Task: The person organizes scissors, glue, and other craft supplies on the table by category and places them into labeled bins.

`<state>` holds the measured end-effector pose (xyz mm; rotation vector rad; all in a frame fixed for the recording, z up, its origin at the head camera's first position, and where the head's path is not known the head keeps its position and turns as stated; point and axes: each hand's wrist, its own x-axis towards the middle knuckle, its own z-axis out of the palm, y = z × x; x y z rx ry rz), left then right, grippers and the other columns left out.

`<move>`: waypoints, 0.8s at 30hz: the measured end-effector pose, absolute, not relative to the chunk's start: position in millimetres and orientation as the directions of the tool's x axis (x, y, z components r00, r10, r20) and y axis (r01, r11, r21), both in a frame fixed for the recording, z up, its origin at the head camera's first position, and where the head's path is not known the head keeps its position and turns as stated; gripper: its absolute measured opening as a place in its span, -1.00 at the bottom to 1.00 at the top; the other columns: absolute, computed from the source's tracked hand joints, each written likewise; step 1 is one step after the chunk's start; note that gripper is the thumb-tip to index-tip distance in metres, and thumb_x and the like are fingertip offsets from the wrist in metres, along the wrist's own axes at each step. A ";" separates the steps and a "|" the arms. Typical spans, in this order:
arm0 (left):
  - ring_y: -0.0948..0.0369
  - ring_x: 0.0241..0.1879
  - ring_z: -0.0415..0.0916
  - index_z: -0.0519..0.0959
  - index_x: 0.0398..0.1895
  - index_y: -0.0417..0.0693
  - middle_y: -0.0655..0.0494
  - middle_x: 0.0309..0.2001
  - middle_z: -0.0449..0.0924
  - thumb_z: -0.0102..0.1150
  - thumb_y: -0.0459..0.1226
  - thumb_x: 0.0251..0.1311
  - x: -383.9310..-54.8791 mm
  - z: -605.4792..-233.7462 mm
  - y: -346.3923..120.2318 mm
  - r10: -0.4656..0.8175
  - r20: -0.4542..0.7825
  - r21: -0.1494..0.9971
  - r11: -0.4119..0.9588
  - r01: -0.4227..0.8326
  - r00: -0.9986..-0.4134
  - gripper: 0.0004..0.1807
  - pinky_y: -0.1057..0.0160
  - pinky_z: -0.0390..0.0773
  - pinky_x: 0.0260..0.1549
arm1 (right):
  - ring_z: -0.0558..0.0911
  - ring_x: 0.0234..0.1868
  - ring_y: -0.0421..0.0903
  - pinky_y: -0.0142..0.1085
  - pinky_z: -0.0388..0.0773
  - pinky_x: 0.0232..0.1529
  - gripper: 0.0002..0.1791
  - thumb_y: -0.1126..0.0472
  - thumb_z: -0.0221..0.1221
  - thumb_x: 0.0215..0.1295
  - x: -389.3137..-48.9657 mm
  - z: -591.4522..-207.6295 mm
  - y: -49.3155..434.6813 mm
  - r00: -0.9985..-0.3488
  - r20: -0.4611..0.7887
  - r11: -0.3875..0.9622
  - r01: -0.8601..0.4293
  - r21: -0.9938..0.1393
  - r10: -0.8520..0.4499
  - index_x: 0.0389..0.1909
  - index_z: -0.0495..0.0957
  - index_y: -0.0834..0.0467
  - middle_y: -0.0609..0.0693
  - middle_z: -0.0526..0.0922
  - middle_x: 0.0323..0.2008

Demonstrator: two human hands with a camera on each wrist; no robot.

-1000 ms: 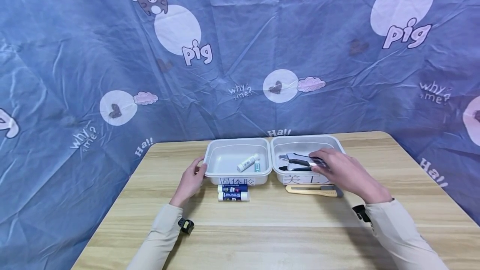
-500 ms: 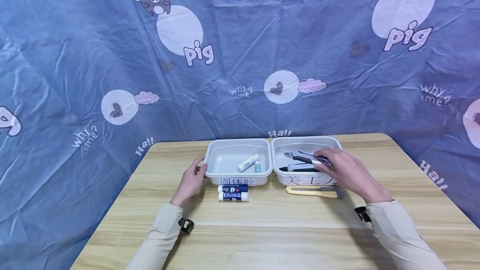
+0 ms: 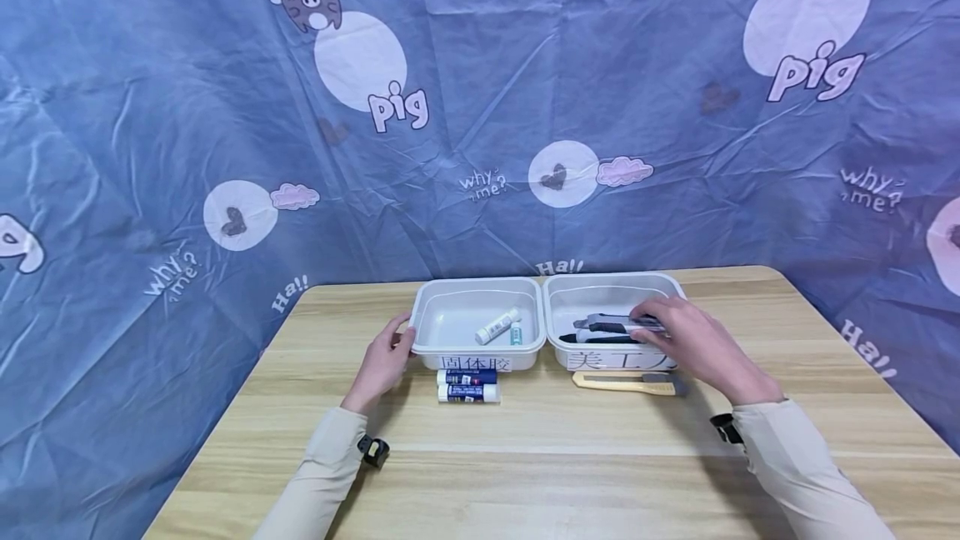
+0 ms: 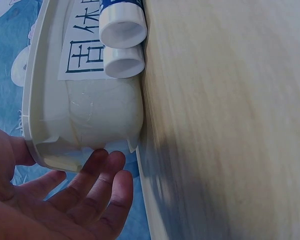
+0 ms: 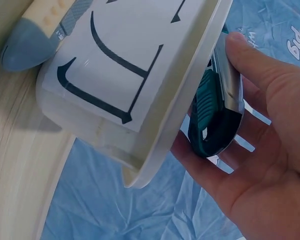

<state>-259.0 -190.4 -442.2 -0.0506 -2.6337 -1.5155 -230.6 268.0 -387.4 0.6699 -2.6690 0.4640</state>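
Left hand (image 3: pixel 382 362) loosely grips left bin's (image 3: pixel 448 315) outer rim; right hand (image 3: pixel 693 348) pinches utility knife (image 3: pixel 617 322) over right bin (image 3: pixel 607 283), worktop's (image 3: pixel 525 465) far edge. Blocking bin fronts: two blue glue sticks (image 3: pixel 468 393), yellow cutter (image 3: pixel 624 383). Inside left: white glue stick (image 3: pixel 498 327).

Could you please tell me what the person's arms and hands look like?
Both long sleeves are pale beige. A black device with a yellowish patch sits at the left cuff, another dark device at the right. The left hand and right hand are ungloved.
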 end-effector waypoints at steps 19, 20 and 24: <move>-0.08 -0.12 0.67 0.32 0.51 -0.10 -0.22 -0.10 0.68 -0.06 -0.18 0.58 -256.9 -440.9 -189.7 -0.013 0.106 0.866 0.492 0.086 -0.994 -0.49 0.05 0.64 -0.06 | 0.70 -0.04 0.17 0.10 0.59 0.04 -0.81 0.31 0.35 0.30 -229.8 -388.8 267.2 -0.782 0.474 0.795 -0.557 -0.241 -0.404 -0.10 0.68 0.28 0.15 0.74 -0.13; -0.08 -0.12 0.67 0.32 0.51 -0.10 -0.22 -0.10 0.68 -0.06 -0.18 0.58 -256.8 -441.0 -189.7 -0.012 0.105 0.867 0.491 0.086 -0.994 -0.49 0.05 0.64 -0.06 | 0.70 -0.04 0.16 0.10 0.59 0.04 -0.81 0.31 0.35 0.30 -229.7 -388.7 267.0 -0.782 0.474 0.795 -0.557 -0.242 -0.404 -0.10 0.68 0.27 0.15 0.74 -0.13; -0.08 -0.11 0.67 0.32 0.51 -0.09 -0.22 -0.09 0.67 -0.07 -0.17 0.59 -256.2 -440.5 -189.8 -0.013 0.105 0.868 0.490 0.086 -0.994 -0.49 0.06 0.64 -0.07 | 0.70 -0.03 0.16 0.10 0.58 0.05 -0.81 0.30 0.34 0.31 -229.4 -387.2 265.7 -0.782 0.471 0.794 -0.559 -0.240 -0.408 -0.10 0.68 0.27 0.15 0.74 -0.12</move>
